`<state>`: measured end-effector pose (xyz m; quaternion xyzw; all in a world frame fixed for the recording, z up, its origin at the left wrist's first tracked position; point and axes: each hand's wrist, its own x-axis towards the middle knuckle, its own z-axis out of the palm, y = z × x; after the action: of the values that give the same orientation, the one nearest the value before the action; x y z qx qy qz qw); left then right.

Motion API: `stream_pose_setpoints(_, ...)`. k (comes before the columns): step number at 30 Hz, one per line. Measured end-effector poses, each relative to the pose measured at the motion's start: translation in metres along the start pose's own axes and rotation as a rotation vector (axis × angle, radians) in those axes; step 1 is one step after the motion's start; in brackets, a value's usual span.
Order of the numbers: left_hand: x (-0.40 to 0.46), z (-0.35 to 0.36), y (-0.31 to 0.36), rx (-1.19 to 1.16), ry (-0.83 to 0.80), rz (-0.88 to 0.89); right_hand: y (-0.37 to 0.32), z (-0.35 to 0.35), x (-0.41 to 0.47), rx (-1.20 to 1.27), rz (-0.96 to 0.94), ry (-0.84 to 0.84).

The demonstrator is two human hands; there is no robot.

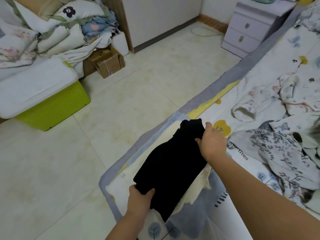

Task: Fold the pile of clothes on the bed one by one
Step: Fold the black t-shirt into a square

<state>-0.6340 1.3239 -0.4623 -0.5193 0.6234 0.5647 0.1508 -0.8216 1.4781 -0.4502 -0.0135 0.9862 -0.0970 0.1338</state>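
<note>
A black garment (173,163), folded into a long narrow shape, lies on a cream cloth (202,181) at the corner of the bed (270,70). My left hand (140,198) grips its near end, thumb on top. My right hand (213,142) pinches its far edge near the top. More clothes lie in a loose pile to the right: a grey floral garment (280,153) and a pale printed piece with a round sleeve opening (245,112).
The bed's grey edge (199,101) runs diagonally beside a tiled floor (121,104). A green bin with a white lid (38,94), cardboard boxes (107,61) and heaped bedding (43,32) stand at left. A white drawer unit (249,30) is at the back.
</note>
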Motion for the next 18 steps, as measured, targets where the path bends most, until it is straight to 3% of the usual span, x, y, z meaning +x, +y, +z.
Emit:
stream_pose_setpoints(3,0.000,-0.001,0.006,0.374,0.281,0.205,-0.008,0.000,-0.012,0.095,0.009,0.319)
stream_pose_setpoints(5,-0.003,0.006,0.012,0.641,0.444,0.568,-0.016,0.009,-0.023,0.077,-0.131,0.538)
stream_pose_setpoints(6,0.000,0.014,0.012,0.734,0.460,0.745,-0.021,0.016,-0.030,0.039,-0.204,0.543)
stream_pose_setpoints(7,0.003,0.024,0.012,0.811,0.421,0.878,-0.026,0.026,-0.035,-0.003,-0.260,0.495)
stream_pose_setpoints(9,0.011,0.043,0.010,0.952,0.296,0.958,-0.029,0.045,-0.037,-0.041,-0.264,0.304)
stream_pose_setpoints(12,0.028,0.059,0.005,1.073,0.153,0.839,-0.024,0.056,-0.025,0.003,-0.188,0.128)
stream_pose_setpoints(18,0.048,0.060,-0.003,1.113,0.113,0.803,-0.014,0.058,-0.002,0.018,-0.165,-0.075)
